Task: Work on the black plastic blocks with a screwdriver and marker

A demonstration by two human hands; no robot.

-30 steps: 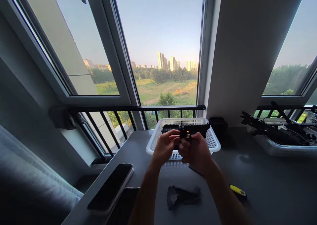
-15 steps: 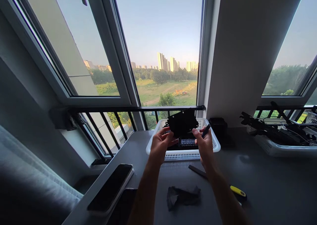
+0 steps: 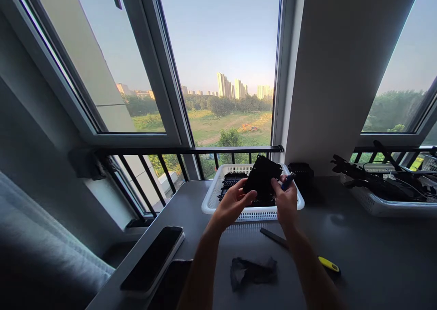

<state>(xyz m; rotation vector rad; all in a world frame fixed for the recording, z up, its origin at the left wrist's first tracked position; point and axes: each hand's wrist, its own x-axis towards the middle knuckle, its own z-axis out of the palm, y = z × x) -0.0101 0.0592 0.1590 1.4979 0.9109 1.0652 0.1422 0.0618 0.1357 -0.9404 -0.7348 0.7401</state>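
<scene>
A flat black part [image 3: 262, 178] with notched edges is held tilted above a white basket [image 3: 257, 214]. My left hand [image 3: 235, 204] grips its lower left side between thumb and fingers. My right hand [image 3: 286, 200] pinches its right edge and also holds a dark blue pen-like tool [image 3: 288, 180], which points up to the right. More black parts [image 3: 232, 181] lie in the basket behind and left of the held one.
Nearer on the grey table [image 3: 191, 205] are a crumpled dark cloth [image 3: 253, 272], a dark flat strip [image 3: 273, 237] and a yellow-and-black tool [image 3: 328, 263]. A phone-like device [image 3: 153, 257] lies left. Another white basket [image 3: 385, 204] with black parts stands right.
The black part has turned in my hands, from lying wide to a steeper tilt, and moved slightly right. My left hand has shifted right with it, uncovering parts in the basket's left side.
</scene>
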